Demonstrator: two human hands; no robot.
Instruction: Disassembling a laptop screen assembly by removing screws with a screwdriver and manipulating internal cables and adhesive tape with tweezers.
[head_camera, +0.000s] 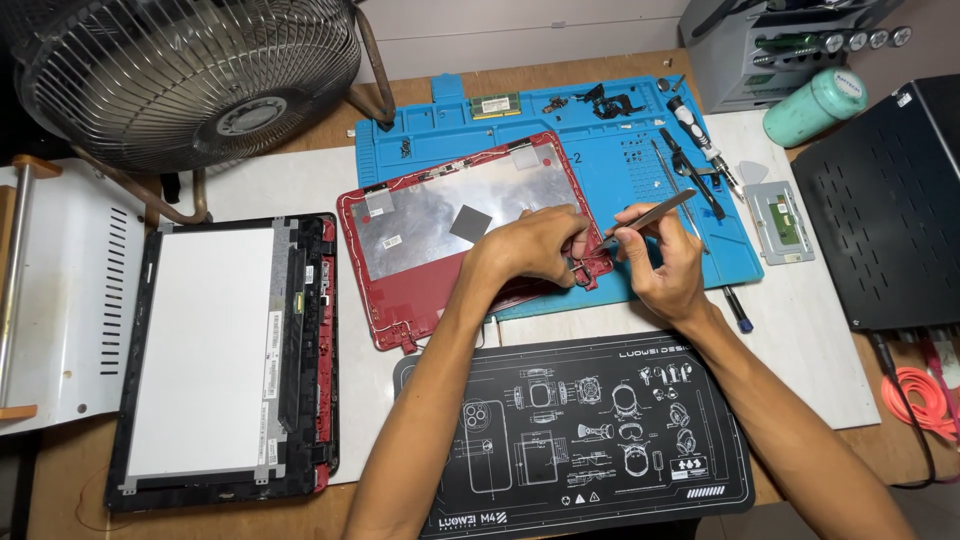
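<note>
A red laptop lid (440, 235) with a silver foil lining lies tilted on a blue repair mat (590, 135). My left hand (530, 248) rests on the lid's lower right corner, fingers pinched at the red hinge area (590, 265). My right hand (662, 262) holds metal tweezers (655, 212), whose tip points down-left at that same corner, close to my left fingers.
A detached screen panel in a black-and-red frame (225, 360) lies at left. A black printed mat (580, 430) sits in front. Screwdrivers (695, 135), a memory stick (495, 104), a trackpad (778, 222), a green bottle (815, 105), a fan (190, 75) and a black case (890, 200) surround the mat.
</note>
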